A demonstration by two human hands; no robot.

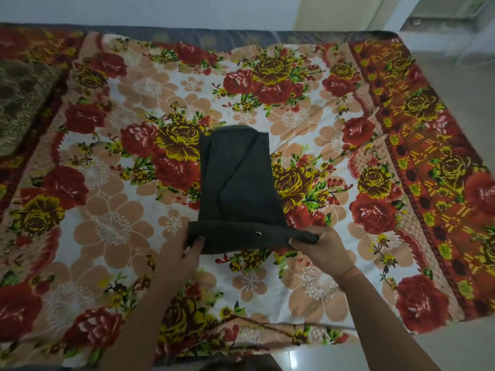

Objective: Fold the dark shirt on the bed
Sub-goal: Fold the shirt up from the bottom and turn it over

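Dark shirt (235,178) (half folded), near hem between both hands' fingers (302,238).

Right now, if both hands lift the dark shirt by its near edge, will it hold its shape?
Probably not. The shirt is thin, soft cloth lying in loose layered folds, so it would likely droop and unfold. The left hand and right hand pinch only the near band.

Two bare forearms reach forward, converging; left hand (184,250) pinches the near-left corner with curled fingers, right hand (321,246) grips the near-right corner, knuckles up.
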